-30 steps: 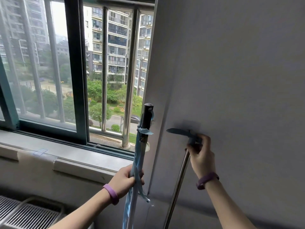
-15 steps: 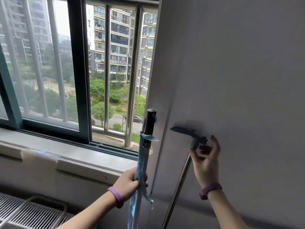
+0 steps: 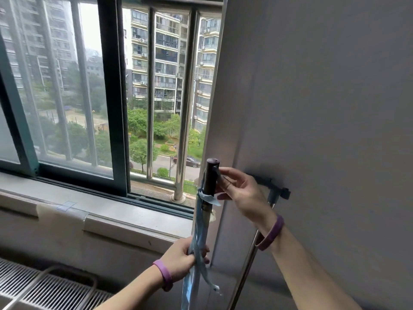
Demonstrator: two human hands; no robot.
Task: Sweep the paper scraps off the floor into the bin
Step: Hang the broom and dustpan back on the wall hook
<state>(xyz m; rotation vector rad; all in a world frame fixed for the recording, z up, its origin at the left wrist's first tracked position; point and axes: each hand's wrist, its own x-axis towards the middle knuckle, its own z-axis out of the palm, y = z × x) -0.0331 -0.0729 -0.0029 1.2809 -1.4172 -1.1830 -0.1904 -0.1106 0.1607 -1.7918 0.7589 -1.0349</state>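
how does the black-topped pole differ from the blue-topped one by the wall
The black-topped pole is gripped by the left hand and pinched at its cap by the right hand; the blue-topped pole is held by neither. The black-topped pole trails blue wrapping; the blue-topped pole's shaft is bare metal. Both stand near upright.

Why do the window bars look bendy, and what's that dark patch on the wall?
Head view: the wide-angle lens bows the window bars near the left edge. Head view: daylight comes from the window, so the right hand on the broom handle throws a soft shadow on the grey wall. Head view: the left pane looks milky.
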